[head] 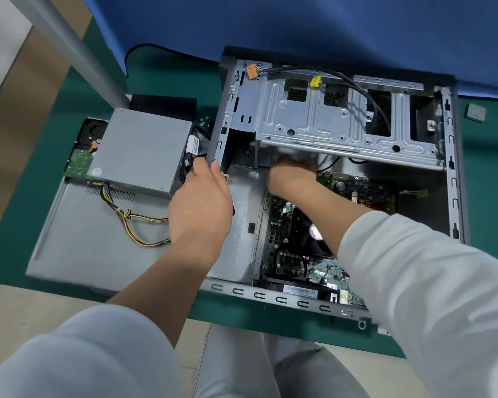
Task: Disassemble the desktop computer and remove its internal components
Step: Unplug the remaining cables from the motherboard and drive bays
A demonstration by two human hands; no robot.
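Note:
The open desktop case (454, 173) lies on its side on the green table. Its motherboard (293, 254) with a dark CPU fan sits in the lower half, under a raised metal drive cage (328, 122). My left hand (202, 202) grips the case's left wall, thumb and fingers curled over its edge. My right hand (291, 173) reaches in under the drive cage; its fingers are hidden there, so what they touch cannot be told. A grey power supply (138, 150) with yellow and black wires lies outside on the removed side panel (92, 239).
A hard drive (81, 156) lies partly under the power supply at the left. Loose cables with orange (252, 71) and yellow (315, 81) plugs drape over the drive cage. A small grey square part (476, 112) lies at the far right. A blue cloth (299, 27) covers the back.

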